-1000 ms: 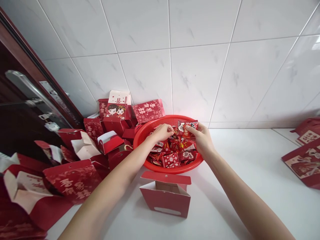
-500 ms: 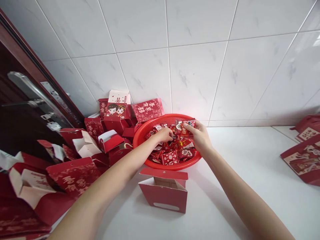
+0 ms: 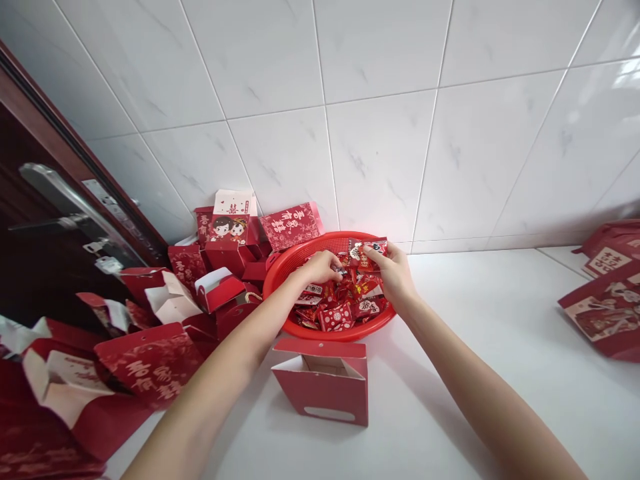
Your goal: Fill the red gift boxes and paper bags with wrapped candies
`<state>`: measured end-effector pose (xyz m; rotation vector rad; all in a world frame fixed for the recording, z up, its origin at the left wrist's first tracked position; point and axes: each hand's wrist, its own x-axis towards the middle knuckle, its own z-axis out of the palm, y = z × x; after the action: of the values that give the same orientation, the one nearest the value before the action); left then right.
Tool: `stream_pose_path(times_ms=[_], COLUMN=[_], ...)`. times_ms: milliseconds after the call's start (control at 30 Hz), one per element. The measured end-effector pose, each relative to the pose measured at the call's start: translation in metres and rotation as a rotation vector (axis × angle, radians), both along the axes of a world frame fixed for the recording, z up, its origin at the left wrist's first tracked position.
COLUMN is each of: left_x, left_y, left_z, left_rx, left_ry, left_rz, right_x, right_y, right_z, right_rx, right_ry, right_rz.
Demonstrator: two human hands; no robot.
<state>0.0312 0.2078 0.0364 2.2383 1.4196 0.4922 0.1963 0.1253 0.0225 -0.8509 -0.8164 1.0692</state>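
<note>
A red plastic basket [image 3: 280, 283] full of wrapped candies [image 3: 336, 317] stands against the tiled wall. Over its left half, my left hand [image 3: 323, 268] is closed in a pinch on a small wrapped candy [image 3: 341, 271], of which only a bit shows. My right hand [image 3: 396, 270], at the basket's right rim, grips red candy packets [image 3: 367, 252] between thumb and fingers; how many is unclear. In front of the basket an open red gift box [image 3: 323, 390] stands upright, its flap raised; the part of its inside that shows holds nothing visible.
Several open red gift boxes [image 3: 150, 363] crowd the left side, beside a dark door with a metal handle [image 3: 55, 187]. On the right of the white tabletop [image 3: 465, 307] lie more red boxes [image 3: 607, 307]. White wall tiles [image 3: 380, 160] rise behind the basket.
My left hand has lifted slightly from the candies, with a small wrapped candy now showing at its fingertips. My right hand keeps its packets. The whole view has shifted a little.
</note>
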Motion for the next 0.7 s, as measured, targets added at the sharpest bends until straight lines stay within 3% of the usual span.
stream_pose_path(times_ms=[133,200,300,467,700], left_x=[-0.008,-0.01,-0.008,-0.004,-0.014], left_y=[-0.005,-0.015,-0.038,-0.07,-0.085], left_z=[0.015,0.021,0.025,0.022,0.018], left_rx=[0.037,-0.004,-0.097,-0.164,-0.11], left_ry=[-0.387,-0.652,-0.878,-0.957,-0.978], left_rz=[0.018,0.035,0.062,0.037,0.083], right_x=[-0.001,-0.001,-0.002,-0.01,-0.021], right_y=[0.002,0.001,-0.001,-0.01,-0.026], right_z=[0.001,0.001,0.003,0.007,0.017], right_rx=[0.007,-0.003,0.009,0.163,0.159], right_ry=[0.034,0.038,-0.008,-0.117,-0.163], right_rz=[-0.058,-0.057,-0.005,0.096,0.126])
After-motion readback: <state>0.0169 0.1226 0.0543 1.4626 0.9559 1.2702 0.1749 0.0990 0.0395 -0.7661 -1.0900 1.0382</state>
